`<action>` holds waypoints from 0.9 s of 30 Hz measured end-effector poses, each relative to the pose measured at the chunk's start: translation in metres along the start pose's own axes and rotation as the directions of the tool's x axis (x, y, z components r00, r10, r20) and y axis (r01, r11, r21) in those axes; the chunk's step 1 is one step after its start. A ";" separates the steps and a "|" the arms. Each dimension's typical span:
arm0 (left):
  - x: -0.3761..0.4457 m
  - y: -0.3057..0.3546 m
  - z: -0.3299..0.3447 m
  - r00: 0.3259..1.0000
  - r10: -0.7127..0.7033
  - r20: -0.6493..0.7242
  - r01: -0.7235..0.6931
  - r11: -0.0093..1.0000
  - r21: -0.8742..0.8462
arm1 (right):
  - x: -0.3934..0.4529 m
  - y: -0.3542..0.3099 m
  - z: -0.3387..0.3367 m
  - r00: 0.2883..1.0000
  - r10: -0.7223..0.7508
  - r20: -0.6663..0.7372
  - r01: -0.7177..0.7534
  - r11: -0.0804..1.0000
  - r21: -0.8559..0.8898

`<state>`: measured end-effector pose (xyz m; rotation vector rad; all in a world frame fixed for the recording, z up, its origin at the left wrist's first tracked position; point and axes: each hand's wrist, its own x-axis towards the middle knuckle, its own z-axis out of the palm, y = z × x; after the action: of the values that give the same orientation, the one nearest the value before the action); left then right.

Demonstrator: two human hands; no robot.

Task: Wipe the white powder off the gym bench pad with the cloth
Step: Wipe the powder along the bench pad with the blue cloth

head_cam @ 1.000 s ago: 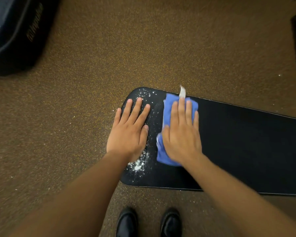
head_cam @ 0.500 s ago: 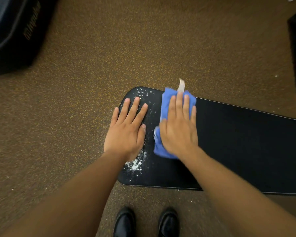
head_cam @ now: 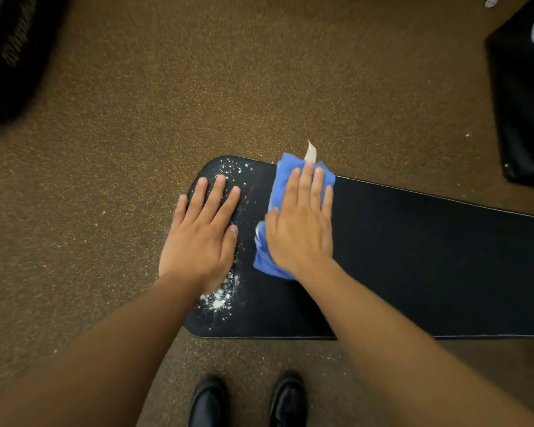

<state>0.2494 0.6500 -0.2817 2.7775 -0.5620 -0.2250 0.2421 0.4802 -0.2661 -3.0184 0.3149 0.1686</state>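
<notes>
Hands flat: right hand (head_cam: 299, 229) on cloth (head_cam: 279, 183) | bench pad (head_cam: 429, 260) runs left-right

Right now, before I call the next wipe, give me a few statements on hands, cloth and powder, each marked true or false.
1. The right hand presses flat on the blue cloth. True.
2. The left hand holds a second cloth. False: it lies flat on the bare bench pad, holding nothing.
3. White powder lies on the pad near the left wrist. True.
4. The cloth sits on the floor beside the pad. False: it is on the pad, under the right hand.
5. The pad's far left corner is clean. False: powder specks show there.
</notes>
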 end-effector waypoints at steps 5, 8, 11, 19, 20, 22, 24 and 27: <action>0.001 0.000 -0.001 1.000 0.000 -0.002 0.000 1.000 -0.009 | -0.038 -0.018 0.006 0.994 -0.109 0.028 0.109 0.994 -0.019; 0.001 0.000 -0.002 1.000 -0.006 -0.005 0.006 1.000 -0.007 | -0.096 0.000 0.012 0.950 -0.304 0.067 0.306 0.952 -0.025; 0.001 0.000 -0.002 1.000 -0.002 0.003 0.002 1.000 -0.004 | -0.071 0.009 0.013 0.960 -0.278 0.037 0.280 0.959 -0.051; 0.001 -0.002 -0.001 1.000 0.010 -0.006 -0.010 1.000 -0.007 | -0.032 -0.030 0.010 0.985 -0.171 0.033 0.172 0.985 -0.012; 0.001 -0.002 -0.001 1.000 0.015 -0.002 -0.015 1.000 -0.006 | -0.058 -0.024 0.012 0.966 -0.254 0.054 0.255 0.967 -0.012; 0.001 -0.002 -0.002 1.000 0.010 -0.009 -0.010 1.000 -0.014 | -0.098 -0.005 0.013 0.927 -0.368 0.076 0.370 0.929 -0.010; 0.001 -0.001 -0.002 1.000 0.010 -0.015 -0.011 1.000 -0.018 | -0.096 0.013 0.014 0.910 -0.412 0.053 0.413 0.910 -0.023; 0.001 -0.001 -0.001 1.000 0.009 -0.012 -0.009 1.000 -0.022 | -0.043 0.011 0.010 0.965 -0.260 0.016 0.261 0.964 -0.060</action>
<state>0.2511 0.6511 -0.2811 2.7523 -0.5650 -0.2109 0.1967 0.4792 -0.2717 -3.0805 -0.0917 0.1706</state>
